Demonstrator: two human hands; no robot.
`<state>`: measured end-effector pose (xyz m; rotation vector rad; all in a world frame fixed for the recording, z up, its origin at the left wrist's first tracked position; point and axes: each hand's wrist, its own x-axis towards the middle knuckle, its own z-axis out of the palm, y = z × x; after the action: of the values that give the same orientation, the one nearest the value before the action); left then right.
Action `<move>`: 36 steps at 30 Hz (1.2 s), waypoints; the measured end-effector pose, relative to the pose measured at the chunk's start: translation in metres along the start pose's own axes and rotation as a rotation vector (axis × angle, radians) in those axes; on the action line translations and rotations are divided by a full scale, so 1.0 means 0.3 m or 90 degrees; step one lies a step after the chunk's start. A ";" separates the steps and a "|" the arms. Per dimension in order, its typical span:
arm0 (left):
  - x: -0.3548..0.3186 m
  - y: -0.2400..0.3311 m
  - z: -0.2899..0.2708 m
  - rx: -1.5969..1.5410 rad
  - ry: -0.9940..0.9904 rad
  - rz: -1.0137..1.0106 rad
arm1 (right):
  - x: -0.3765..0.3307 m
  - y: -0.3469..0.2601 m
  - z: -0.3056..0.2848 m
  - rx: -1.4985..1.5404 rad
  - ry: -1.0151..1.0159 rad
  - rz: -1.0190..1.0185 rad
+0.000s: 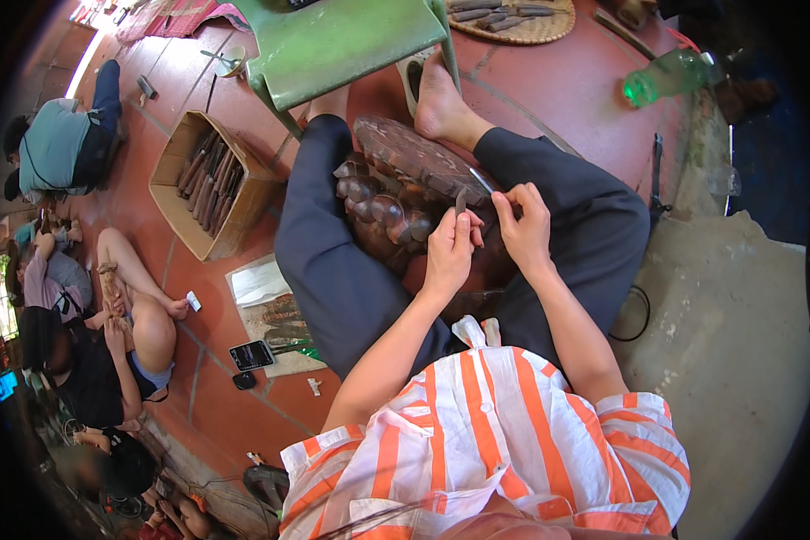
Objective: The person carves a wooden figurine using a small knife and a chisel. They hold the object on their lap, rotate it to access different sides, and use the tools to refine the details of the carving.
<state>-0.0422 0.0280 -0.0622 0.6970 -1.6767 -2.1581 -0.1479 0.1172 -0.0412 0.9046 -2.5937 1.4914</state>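
Note:
My left hand (450, 252) is closed on a short, flat brown piece (461, 200), perhaps wood, which sticks up past the thumb. Close beside it on the right, my right hand (525, 225) grips a slim tool with a bright metal blade (481, 179) that points away and to the left. Its handle is hidden in the fingers. Both hands are over a large dark brown carved wood piece (387, 211) lying between my bent legs. Rounded, ball-like shapes cover its left side, and its far part is flatter.
A green plastic chair (346, 54) stands just beyond the carving. To the left is a cardboard box (229, 238) of dark wooden sticks, with a phone (252, 355) nearer. A woven tray (558, 22) and green bottle (670, 79) lie far right. Several people sit at left.

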 end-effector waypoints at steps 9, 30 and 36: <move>0.020 0.016 0.009 0.026 0.047 0.030 | -0.008 -0.029 0.008 -0.036 0.004 -0.136; 0.024 0.041 0.035 0.184 0.132 0.127 | 0.011 -0.071 -0.008 -0.020 -0.033 -0.110; 0.033 0.041 0.022 0.193 0.101 0.079 | 0.070 -0.049 -0.013 -0.007 -0.007 -0.008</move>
<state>-0.0545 0.0249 -0.0508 0.7975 -1.9250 -1.7349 -0.1595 0.1049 -0.0214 0.9285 -2.5969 1.4712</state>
